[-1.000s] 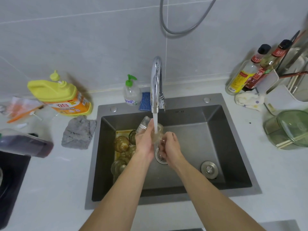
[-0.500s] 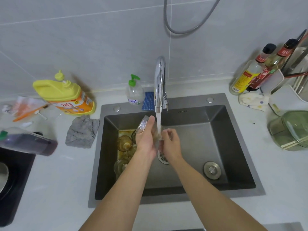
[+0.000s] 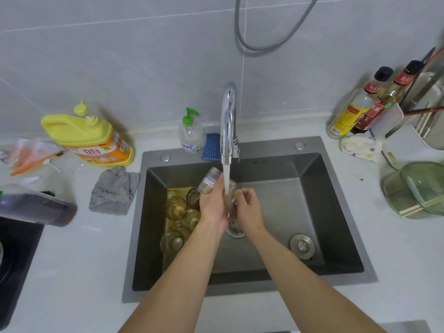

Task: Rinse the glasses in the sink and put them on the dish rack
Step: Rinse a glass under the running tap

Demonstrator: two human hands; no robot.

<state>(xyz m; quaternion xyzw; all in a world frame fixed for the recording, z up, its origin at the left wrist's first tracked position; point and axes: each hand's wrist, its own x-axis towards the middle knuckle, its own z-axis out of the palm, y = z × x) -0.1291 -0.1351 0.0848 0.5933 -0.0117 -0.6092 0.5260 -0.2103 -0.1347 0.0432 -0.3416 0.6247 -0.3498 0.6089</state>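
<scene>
Grey wall tiles at the back, white counter [image 3: 72, 272] all round, dark sink [image 3: 324, 212] sunk in the middle. Shiny tap [image 3: 228, 121] at the back edge of the sink, water [image 3: 225, 176] running straight down.

Under the water, near the middle of the sink: clear glass [image 3: 211, 180], tipped over, bottom pointing up toward the back left corner. Left hand [image 3: 213, 205] wrapped round its middle, fingers curled tight on it. Right hand [image 3: 248, 207] just beside, fingers bent, tips at the open end of the glass. Hard to tell whether pinching the rim or only rubbing it, with water and the other hand in the way.

Down in the left part of the sink, a bunch of brown glasses [image 3: 176, 207] packed close together on a yellowish patch, not yet rinsed by the look of them. Round drain [image 3: 236, 230] under the hands, metal plug [image 3: 301, 245] toward the front right corner.

On the counter's left side: yellow bottle [image 3: 86, 135] and grey cloth [image 3: 113, 191]. By the back edge: small pump bottle [image 3: 191, 133] and blue sponge [image 3: 211, 146]. At the far right edge: sauce bottles [image 3: 348, 114], green bowl with lid [image 3: 418, 191], and maybe the dish rack [image 3: 432, 92], partly cut off.

About the glass: stiff, light, easy to break, and very slippery when wet. Best held round the ribbed middle with the whole hand, not by the thin rim. Gentle set-down needed, no bumping on the tap or the sink wall.
</scene>
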